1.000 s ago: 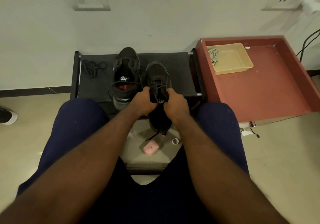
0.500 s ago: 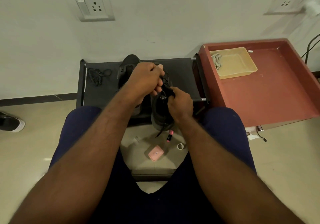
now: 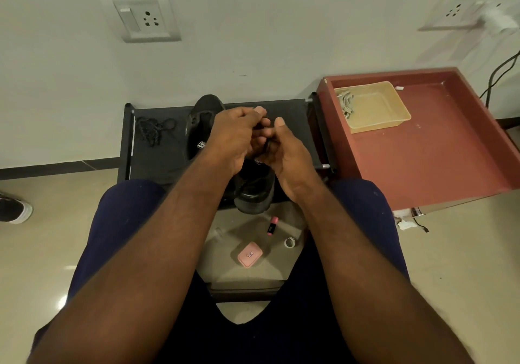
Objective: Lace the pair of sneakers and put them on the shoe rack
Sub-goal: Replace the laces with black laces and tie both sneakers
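Both hands have risen from the tongue of the near sneaker (image 3: pixel 253 192) and now meet above it. The left hand (image 3: pixel 239 135) and right hand (image 3: pixel 287 152) are curled and pinch its lace (image 3: pixel 261 128) between them, probably drawing it tight. That sneaker sits at the front edge of the shoe rack (image 3: pixel 292 116), not yet placed. The red tray (image 3: pixel 436 152) holds a yellow basket (image 3: pixel 374 107) with grey cords (image 3: pixel 346 104) in one corner. The rack carries the other sneaker (image 3: pixel 202 121) and a loose lace (image 3: pixel 153 130).
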A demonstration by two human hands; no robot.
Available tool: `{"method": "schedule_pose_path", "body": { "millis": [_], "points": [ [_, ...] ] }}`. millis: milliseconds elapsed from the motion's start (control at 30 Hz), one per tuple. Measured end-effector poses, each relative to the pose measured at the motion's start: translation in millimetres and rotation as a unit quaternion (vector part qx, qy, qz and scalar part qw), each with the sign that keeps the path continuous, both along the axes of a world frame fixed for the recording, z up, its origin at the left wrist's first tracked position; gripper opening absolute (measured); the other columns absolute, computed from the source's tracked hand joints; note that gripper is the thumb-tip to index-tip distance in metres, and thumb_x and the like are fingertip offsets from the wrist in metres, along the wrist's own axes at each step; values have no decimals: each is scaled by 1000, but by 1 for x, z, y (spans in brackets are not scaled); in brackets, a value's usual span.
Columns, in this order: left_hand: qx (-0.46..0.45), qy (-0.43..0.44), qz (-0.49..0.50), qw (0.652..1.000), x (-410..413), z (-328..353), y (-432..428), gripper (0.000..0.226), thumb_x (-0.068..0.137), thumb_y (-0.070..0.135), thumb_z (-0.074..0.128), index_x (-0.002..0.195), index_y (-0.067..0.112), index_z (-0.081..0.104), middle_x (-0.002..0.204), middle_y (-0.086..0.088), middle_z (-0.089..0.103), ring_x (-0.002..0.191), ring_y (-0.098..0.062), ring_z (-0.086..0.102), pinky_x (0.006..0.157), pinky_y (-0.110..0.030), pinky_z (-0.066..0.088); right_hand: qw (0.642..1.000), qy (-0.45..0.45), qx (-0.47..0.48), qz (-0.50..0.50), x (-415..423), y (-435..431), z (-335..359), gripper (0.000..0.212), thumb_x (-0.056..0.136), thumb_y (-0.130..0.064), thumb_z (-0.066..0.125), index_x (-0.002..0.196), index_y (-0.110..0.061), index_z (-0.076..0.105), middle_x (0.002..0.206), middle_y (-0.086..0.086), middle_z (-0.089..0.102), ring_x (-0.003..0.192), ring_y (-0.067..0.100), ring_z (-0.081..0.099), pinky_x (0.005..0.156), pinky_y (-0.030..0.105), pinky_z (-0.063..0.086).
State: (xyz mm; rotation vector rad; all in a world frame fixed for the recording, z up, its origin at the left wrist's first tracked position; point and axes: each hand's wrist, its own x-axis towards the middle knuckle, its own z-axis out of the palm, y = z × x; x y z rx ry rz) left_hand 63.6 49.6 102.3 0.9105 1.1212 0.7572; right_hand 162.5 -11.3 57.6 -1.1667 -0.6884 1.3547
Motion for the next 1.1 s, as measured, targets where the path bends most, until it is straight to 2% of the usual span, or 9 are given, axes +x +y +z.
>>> {"method": "schedule_pose_path", "body": {
  "millis": [133,300,500,600,667,733,833,1000,1100],
  "points": [
    [-55,-65,67,994,-3,-3,10,9,101,11,53,98,6,59,73,-5,66,51,-6,61,48,-16,49,995,-95,-8,38,22,-6,1,21,103,-22,55,91,-8,65,54,-1,46,50,14,44,56,30,50],
    [-74,-70,115,988,-16,-9,39,9,102,11,50,104,5,57,73,-5,63,54,-9,62,51,-17,50,989,-128,-67,-29,52,-8,3,31,99,-34,60,78,-12,57,49,-4,31,44,10,27,42,25,28],
    [-68,-81,169,980,-18,-9,80,10,100,3,49,106,-1,57,74,-9,61,56,-14,65,53,-18,51,956,-270,-103,48,67,-8,-12,18,101,-7,54,103,-18,67,77,0,62,54,6,46,51,22,41],
    [-56,-40,122,990,-18,-13,93,19,98,9,58,114,-1,54,106,-19,58,74,-26,71,55,-23,54,950,-300,-85,-17,62,-6,-13,22,99,-4,54,104,-20,68,88,-1,72,56,5,52,51,20,43],
    [-45,81,9,996,-15,-16,87,38,95,25,65,123,2,51,124,-20,52,84,-29,72,54,-25,55,957,-275,-59,-66,57,-1,-12,14,98,-8,59,103,-16,69,86,3,73,52,4,51,46,18,40],
    [-54,174,-112,977,-10,-18,69,46,95,41,62,120,2,55,118,-17,61,83,-23,72,53,-24,56,962,-264,-31,-62,51,4,-12,10,97,-11,63,103,-13,70,81,6,71,51,2,51,45,17,39],
    [-89,178,-234,952,-1,-27,45,48,94,49,60,108,3,66,98,-11,74,74,-15,69,55,-20,53,961,-274,-4,-43,43,6,-14,14,96,-8,63,106,-8,73,70,-1,67,52,-1,53,50,12,39],
    [4,151,-128,980,10,-46,32,23,98,23,61,94,2,69,74,-8,67,60,-10,62,54,-20,49,956,-287,-50,39,44,5,-19,35,99,6,47,126,-9,63,88,-5,69,59,-9,59,55,9,43],
    [82,159,-48,983,15,-40,39,23,99,20,59,93,0,68,70,-8,62,53,-8,57,50,-18,48,939,-322,-116,30,52,4,-24,15,100,-10,55,110,-9,67,83,7,73,50,0,56,49,19,43]
  ]
}}
